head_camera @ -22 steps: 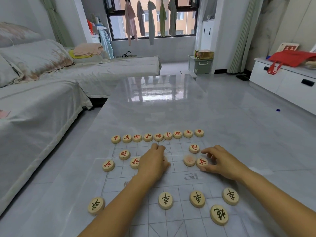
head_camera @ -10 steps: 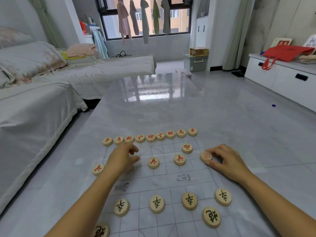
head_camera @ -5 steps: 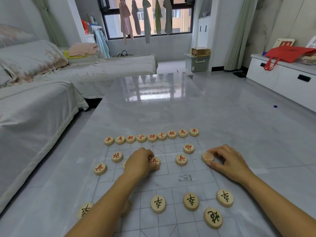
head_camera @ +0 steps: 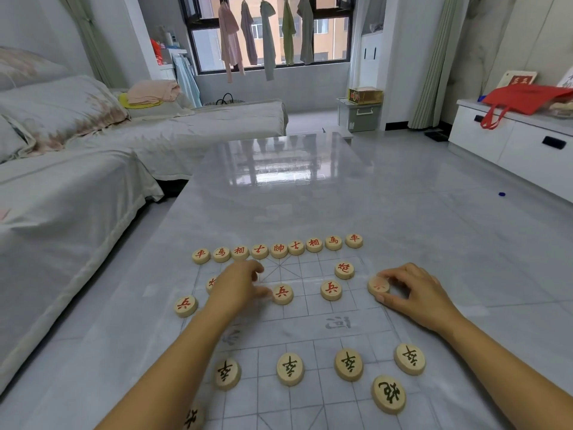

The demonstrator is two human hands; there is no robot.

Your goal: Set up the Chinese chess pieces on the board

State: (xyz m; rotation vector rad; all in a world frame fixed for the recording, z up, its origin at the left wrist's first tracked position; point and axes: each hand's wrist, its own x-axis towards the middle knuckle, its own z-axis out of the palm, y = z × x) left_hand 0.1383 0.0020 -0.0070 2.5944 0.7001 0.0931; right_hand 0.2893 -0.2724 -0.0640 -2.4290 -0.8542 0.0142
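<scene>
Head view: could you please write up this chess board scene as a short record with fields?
red back row: nine pieces lined up
right hand: pinches red soldier at the right edge of the board
left hand: over the left side, grip unclear
black soldiers: four visible in the near row

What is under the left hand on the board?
A red-marked piece peeks out left of the left hand, mostly covered; anything else beneath is hidden.

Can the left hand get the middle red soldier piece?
Probably yes. The left hand rests close beside the middle red soldier, almost touching it, and nothing stands between them.
</scene>
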